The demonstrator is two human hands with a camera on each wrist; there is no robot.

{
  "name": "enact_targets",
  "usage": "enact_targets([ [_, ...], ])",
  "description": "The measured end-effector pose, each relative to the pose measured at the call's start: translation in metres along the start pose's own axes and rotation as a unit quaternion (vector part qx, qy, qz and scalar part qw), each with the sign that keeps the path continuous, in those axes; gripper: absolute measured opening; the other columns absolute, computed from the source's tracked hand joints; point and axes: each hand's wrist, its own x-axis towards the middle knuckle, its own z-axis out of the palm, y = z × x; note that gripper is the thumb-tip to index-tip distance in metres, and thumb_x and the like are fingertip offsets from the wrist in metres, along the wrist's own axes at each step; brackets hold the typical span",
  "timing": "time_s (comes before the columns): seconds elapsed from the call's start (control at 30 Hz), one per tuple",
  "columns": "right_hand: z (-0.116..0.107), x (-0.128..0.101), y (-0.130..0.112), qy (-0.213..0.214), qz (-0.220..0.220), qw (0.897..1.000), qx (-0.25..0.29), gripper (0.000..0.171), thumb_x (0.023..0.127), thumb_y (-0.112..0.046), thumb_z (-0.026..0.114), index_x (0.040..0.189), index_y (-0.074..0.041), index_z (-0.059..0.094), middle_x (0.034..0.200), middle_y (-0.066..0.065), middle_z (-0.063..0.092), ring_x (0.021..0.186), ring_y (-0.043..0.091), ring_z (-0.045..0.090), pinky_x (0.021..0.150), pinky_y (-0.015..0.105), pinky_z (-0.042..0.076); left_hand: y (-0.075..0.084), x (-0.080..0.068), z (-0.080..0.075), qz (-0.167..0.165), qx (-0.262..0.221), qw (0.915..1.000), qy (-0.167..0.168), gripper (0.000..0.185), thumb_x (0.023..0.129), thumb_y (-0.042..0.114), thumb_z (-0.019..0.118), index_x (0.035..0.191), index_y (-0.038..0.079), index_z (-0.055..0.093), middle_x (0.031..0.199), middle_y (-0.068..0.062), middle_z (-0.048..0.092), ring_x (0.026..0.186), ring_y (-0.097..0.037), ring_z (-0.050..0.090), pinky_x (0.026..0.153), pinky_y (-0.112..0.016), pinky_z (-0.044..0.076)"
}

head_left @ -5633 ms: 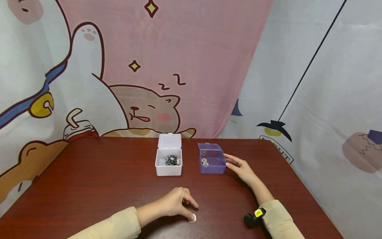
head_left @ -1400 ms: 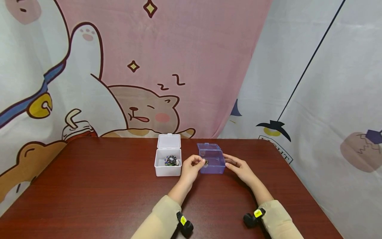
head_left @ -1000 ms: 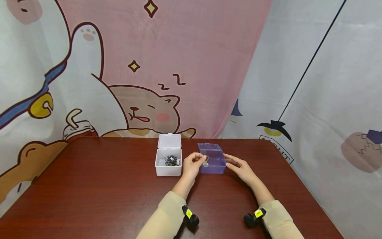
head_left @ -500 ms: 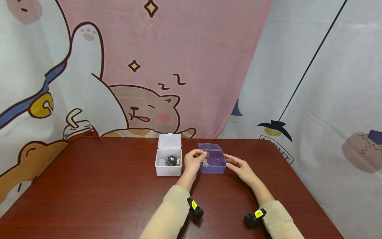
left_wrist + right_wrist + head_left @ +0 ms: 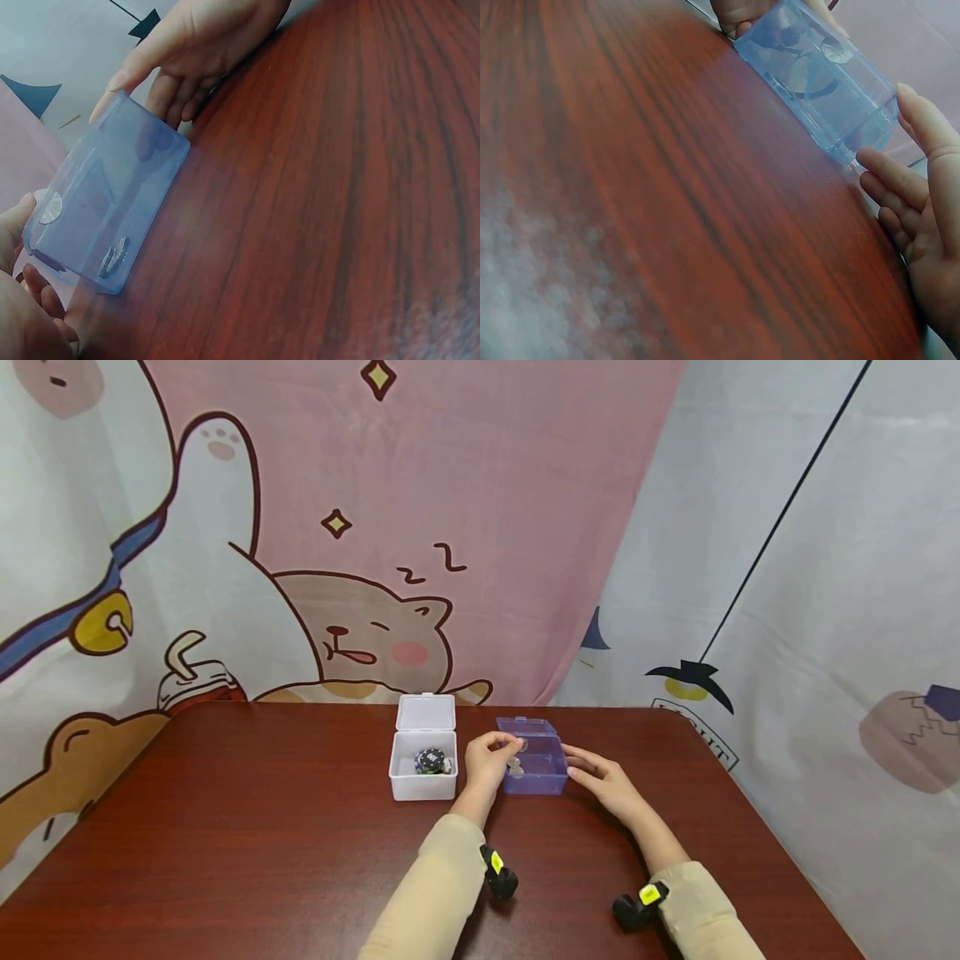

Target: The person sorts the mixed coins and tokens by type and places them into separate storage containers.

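Note:
My left hand (image 5: 486,760) pinches a silver coin (image 5: 49,207) at the left side of a translucent blue-purple box (image 5: 542,783), whose lid stands open at the back. In the left wrist view the coin is upright beside the thumb, near the box's rim. More coins (image 5: 514,767) lie inside the box at its left, and in the left wrist view they show through the wall as blurred shapes. My right hand (image 5: 611,787) touches the box's right side with extended fingers and thumb, holding nothing else.
A white box (image 5: 423,788) with its lid open stands left of the blue one. Inside it lie several poker chips (image 5: 431,762), the top one black. Both boxes are on a dark red-brown wooden table (image 5: 285,835), and a cartoon-printed cloth (image 5: 525,527) hangs behind.
My left hand has carried the coin from the table's front up to the blue box, then slid slightly back along its left side. My right hand has stayed at the box.

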Motion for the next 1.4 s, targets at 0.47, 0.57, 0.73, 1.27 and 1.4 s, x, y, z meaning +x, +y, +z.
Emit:
enact_targets([
  [0.47,-0.001,0.000,-0.001,-0.004,-0.002,1.000,0.006,0.045,0.096,-0.008,0.058,0.138,0.003,0.047,0.125,0.029,0.055,0.119,0.044,0.050,0.086,0.018,0.043,0.002,-0.002,0.001,0.000,0.019,0.9998,-0.001,0.011,0.074,0.007,0.082,0.074,0.000,0.074,0.068,-0.003,0.068,0.062,-0.023,0.063,0.051,-0.020,0.040],
  [0.57,-0.001,0.000,-0.001,-0.004,-0.004,1.000,0.008,0.045,0.096,-0.008,0.058,0.138,0.003,0.047,0.126,0.029,0.055,0.119,0.044,0.049,0.087,0.018,0.043,0.002,-0.001,0.001,-0.003,0.013,0.9999,-0.004,0.011,0.074,0.007,0.082,0.075,-0.001,0.074,0.067,-0.004,0.068,0.064,-0.034,0.067,0.049,-0.019,0.040],
  [0.73,0.000,-0.001,-0.001,-0.001,-0.003,1.000,0.007,0.045,0.096,-0.009,0.058,0.138,0.003,0.048,0.125,0.028,0.056,0.118,0.042,0.050,0.087,0.018,0.043,0.001,-0.001,0.000,-0.004,0.023,0.9997,-0.005,0.011,0.073,0.007,0.082,0.075,-0.001,0.074,0.066,-0.003,0.067,0.059,-0.022,0.062,0.050,-0.020,0.039],
  [1.27,0.000,0.003,0.007,-0.001,-0.005,1.000,0.005,0.044,0.096,-0.006,0.057,0.138,0.003,0.048,0.125,0.029,0.056,0.117,0.043,0.051,0.086,0.020,0.044,-0.001,0.000,-0.005,0.001,0.052,0.9984,-0.023,0.016,0.075,0.012,0.082,0.088,0.003,0.077,0.075,-0.001,0.065,0.070,-0.010,0.049,0.063,-0.025,0.041],
  [1.4,-0.003,0.005,0.022,0.005,-0.006,1.000,0.005,0.043,0.096,-0.008,0.058,0.138,-0.002,0.050,0.124,0.024,0.058,0.117,0.040,0.052,0.086,0.020,0.044,-0.001,-0.002,-0.005,0.005,0.056,0.9981,-0.027,0.018,0.076,0.013,0.082,0.090,0.004,0.077,0.070,0.002,0.057,0.068,-0.008,0.047,0.061,-0.024,0.040],
])
